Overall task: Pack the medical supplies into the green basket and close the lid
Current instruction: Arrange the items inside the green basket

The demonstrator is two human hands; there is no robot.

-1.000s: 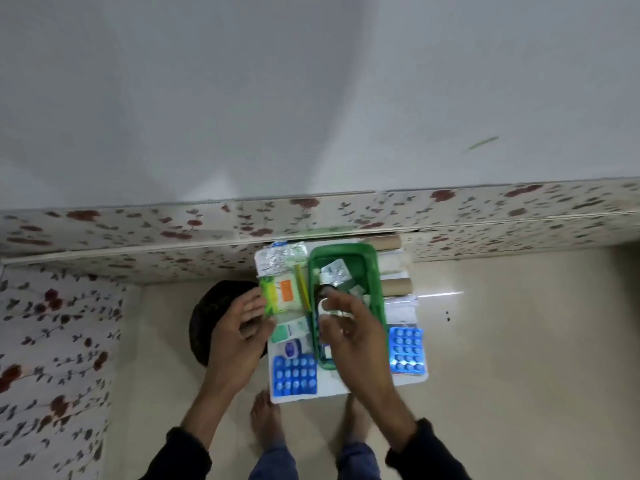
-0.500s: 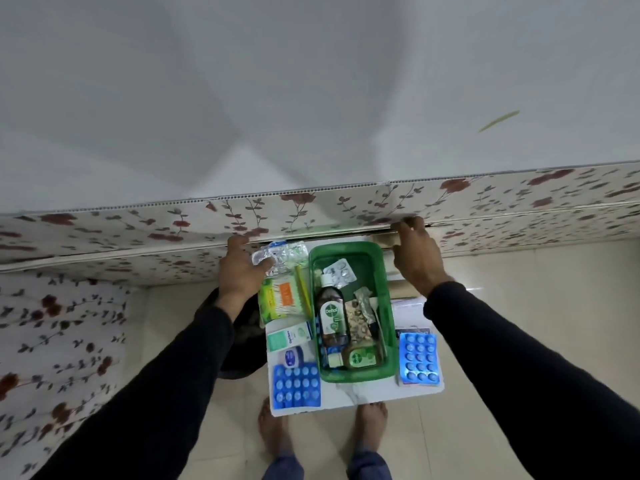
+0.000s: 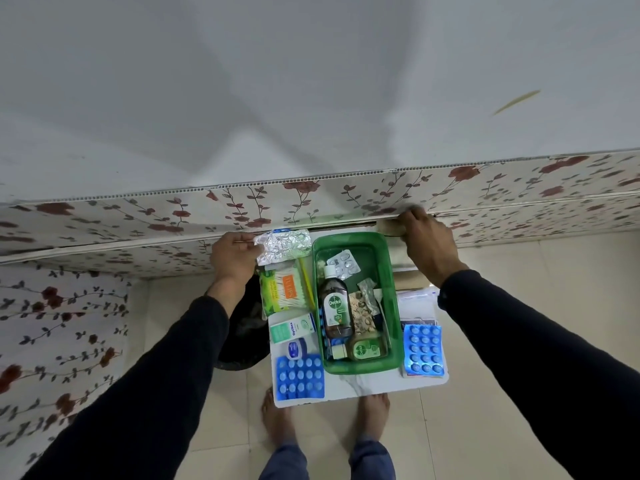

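Note:
The green basket (image 3: 397, 306) stands open on a small white table (image 3: 363, 388). Inside lie a brown Dettol bottle (image 3: 334, 306), a smaller Dettol bottle (image 3: 365, 348), a silver blister pack (image 3: 343, 265) and some strips. My left hand (image 3: 232, 259) pinches the left edge of a crinkled foil pack (image 3: 285, 245) at the table's far left corner. My right hand (image 3: 427, 245) is closed over a beige cardboard roll (image 3: 390, 227) at the far right corner, against the wall. No lid is visible.
Left of the basket lie a cotton-bud pack (image 3: 282, 289), a green-white box (image 3: 292, 329), a small jar (image 3: 296, 348) and a blue tablet sheet (image 3: 300, 377). Another blue sheet (image 3: 423, 348) and a second roll (image 3: 410, 282) lie right. A black stool (image 3: 242, 327) stands left. The floral wall panel (image 3: 311, 202) is right behind.
Both hands left the basket's middle and reached to the far end of the table. The left hand took hold of the foil pack, and the right closed on the roll.

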